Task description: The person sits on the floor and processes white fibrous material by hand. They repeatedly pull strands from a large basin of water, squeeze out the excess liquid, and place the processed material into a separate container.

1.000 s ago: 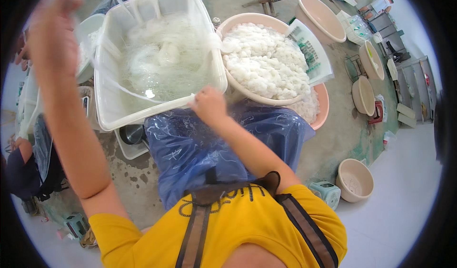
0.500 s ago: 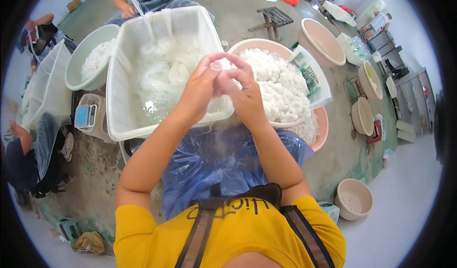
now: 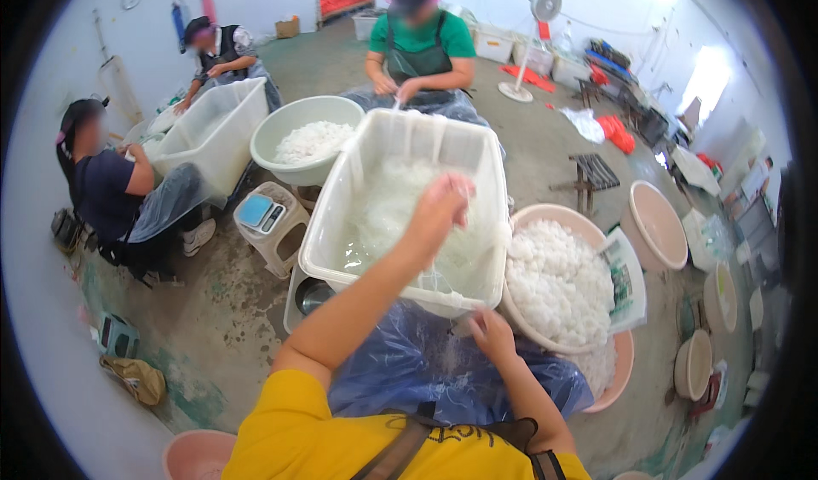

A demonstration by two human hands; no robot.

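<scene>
a grey concrete floor (image 3: 204, 344) spreads under everything, and a person in a green shirt (image 3: 430, 50) sits past the far end of a big white tub (image 3: 342, 190). this tub stands in front of the wearer, holding clear liquid and a loose mass of white strands (image 3: 396, 186). blue plastic sheeting (image 3: 400, 352) covers the wearer's lap, just beside the tub's near wall. to the right, a beige basin (image 3: 550, 212) is heaped with white fluffy fibre (image 3: 558, 280), with a white-and-green bag (image 3: 627, 280) at its right edge; a pink basin (image 3: 626, 361) shows partly beneath. to the left, a pale green basin (image 3: 285, 169) holds more white material, and near it a blue-topped scale (image 3: 258, 213) rests on a plastic stool (image 3: 279, 257). the left hand (image 3: 447, 201) is above the tub, fingers curled; one cannot tell whether its grip is clamped on anything. the right hand (image 3: 492, 333) is near the tub's near right corner, fingers bent, its grip too unclear to tell whether apart or together.
</scene>
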